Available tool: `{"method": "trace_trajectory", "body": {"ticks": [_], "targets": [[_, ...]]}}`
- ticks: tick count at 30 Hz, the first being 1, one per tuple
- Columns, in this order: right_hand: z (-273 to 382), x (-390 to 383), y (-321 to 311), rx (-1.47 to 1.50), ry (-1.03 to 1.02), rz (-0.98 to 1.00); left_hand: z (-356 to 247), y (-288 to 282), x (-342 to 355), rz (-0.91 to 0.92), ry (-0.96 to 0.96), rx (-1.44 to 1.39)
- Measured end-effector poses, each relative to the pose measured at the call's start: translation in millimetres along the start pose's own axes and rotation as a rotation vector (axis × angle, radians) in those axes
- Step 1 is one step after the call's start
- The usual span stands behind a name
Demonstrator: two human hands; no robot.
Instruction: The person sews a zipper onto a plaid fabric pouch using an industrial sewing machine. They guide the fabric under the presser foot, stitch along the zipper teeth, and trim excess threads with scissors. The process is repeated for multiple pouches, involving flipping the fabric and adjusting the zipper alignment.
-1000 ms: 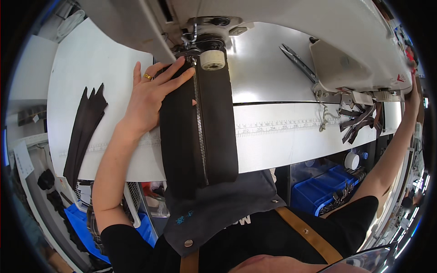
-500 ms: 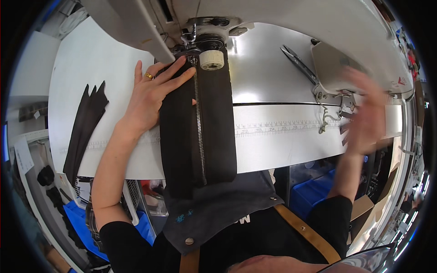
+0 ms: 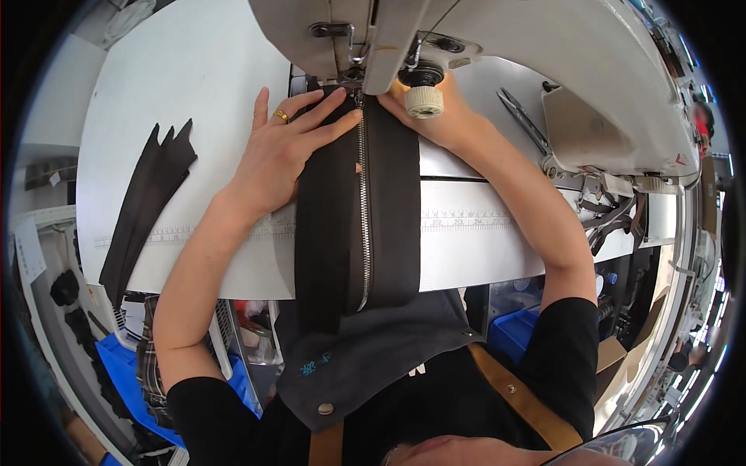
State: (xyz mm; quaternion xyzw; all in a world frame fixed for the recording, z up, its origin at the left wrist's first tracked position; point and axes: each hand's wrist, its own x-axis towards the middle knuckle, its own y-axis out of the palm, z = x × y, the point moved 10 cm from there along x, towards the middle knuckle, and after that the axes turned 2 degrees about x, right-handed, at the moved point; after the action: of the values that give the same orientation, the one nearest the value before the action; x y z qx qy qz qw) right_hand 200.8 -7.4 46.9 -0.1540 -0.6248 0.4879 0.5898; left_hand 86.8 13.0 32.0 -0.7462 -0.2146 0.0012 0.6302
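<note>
A long dark fabric piece [image 3: 396, 217] lies lengthwise under the head of a sewing machine [image 3: 505, 31], its near end hanging over the table edge. Down its middle runs a metal zipper [image 3: 364, 225]. My left hand [image 3: 291, 151] rests spread on the fabric's left side, fingertips beside the zipper just before the presser foot [image 3: 353, 78]. It holds nothing. On the fabric's right edge, my right hand [image 3: 447, 116] has its thumb stretched toward the zipper top. A cream knob [image 3: 424, 102] and the machine head hide part of its fingers.
Dark fabric strips [image 3: 151, 202] lie on the white table [image 3: 210, 46] at the left. Scissors [image 3: 524, 120] lie right of the machine head, beyond my right forearm. A printed ruler [image 3: 458, 220] crosses the table. Blue bins [image 3: 513, 330] stand below.
My right hand has come from the far right to the fabric beside the needle area. My left hand keeps its place on the fabric. The whole view has shifted slightly.
</note>
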Motion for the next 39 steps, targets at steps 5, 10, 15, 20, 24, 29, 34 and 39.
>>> {"method": "trace_trajectory", "body": {"ticks": [5,10,15,20,24,29,34,39], "targets": [[-26.7,-18.1,-15.6,0.174,0.410,0.019,0.0,2.2,0.6,-0.005,0.021,0.047],[-12.0,-8.5,-20.6,0.197,0.345,-0.036,0.6,2.0,0.4,-0.003,0.014,0.041],[-10.7,-6.2,7.9,0.134,0.153,0.107,0.5,2.7,0.3,-0.005,0.017,0.058],[8.3,-3.8,-0.5,-0.012,-0.039,0.027,1.2,3.9,0.0,0.001,0.006,0.038],[0.1,-8.6,-14.9,0.044,0.189,0.001,1.0,2.0,-0.9,0.010,0.004,0.031],[-3.3,-5.6,-21.2,0.160,0.231,-0.092,-0.2,2.2,0.5,-0.020,0.019,0.074],[-1.5,3.2,1.4,0.095,0.047,-0.010,-1.4,1.5,1.6,-0.008,0.013,0.080],[6.9,2.3,2.0,0.029,-0.072,-0.043,1.1,3.0,0.2,0.015,-0.001,0.053]]}}
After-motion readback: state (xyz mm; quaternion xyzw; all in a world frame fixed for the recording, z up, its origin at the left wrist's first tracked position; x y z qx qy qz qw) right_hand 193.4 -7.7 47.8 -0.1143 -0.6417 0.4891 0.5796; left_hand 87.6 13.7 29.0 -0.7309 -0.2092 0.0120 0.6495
